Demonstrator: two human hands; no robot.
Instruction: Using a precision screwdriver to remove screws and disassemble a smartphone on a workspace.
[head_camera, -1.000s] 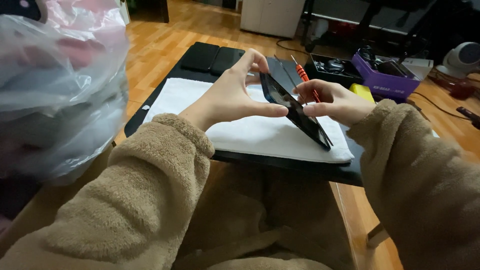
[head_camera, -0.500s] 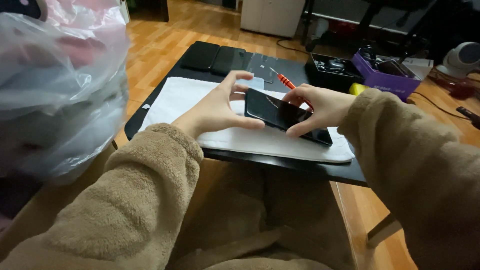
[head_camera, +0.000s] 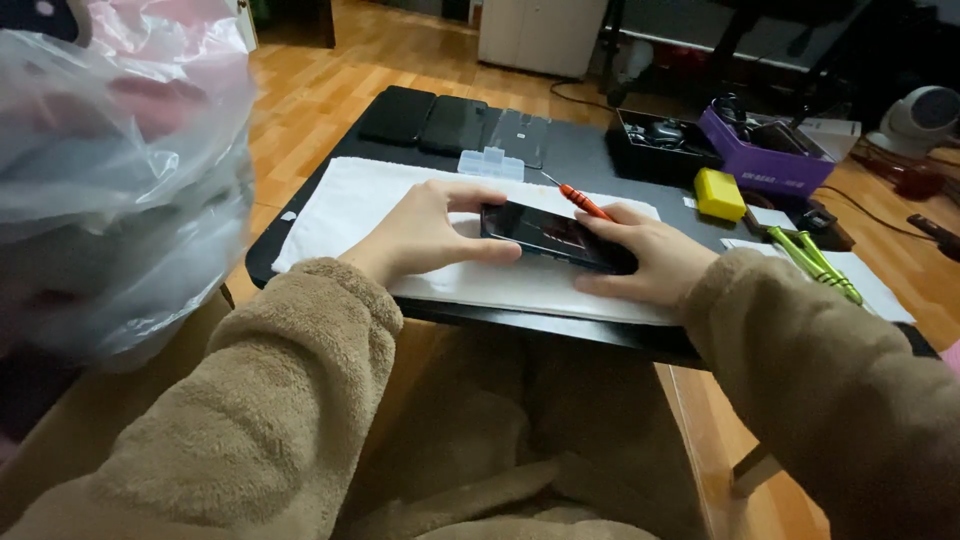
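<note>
Now the black phone lies flatter on the white cloth, lower than before. Both hands, left and right, grip its ends, ready for work.

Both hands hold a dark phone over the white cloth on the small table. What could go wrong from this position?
1. The phone is gripped only at its ends by the left hand and right hand; it might slip or flex.
2. The orange screwdriver lies just behind it, so its tip could scratch the glass.
3. The white cloth reaches the table edge; a tug may drag things off.
</note>
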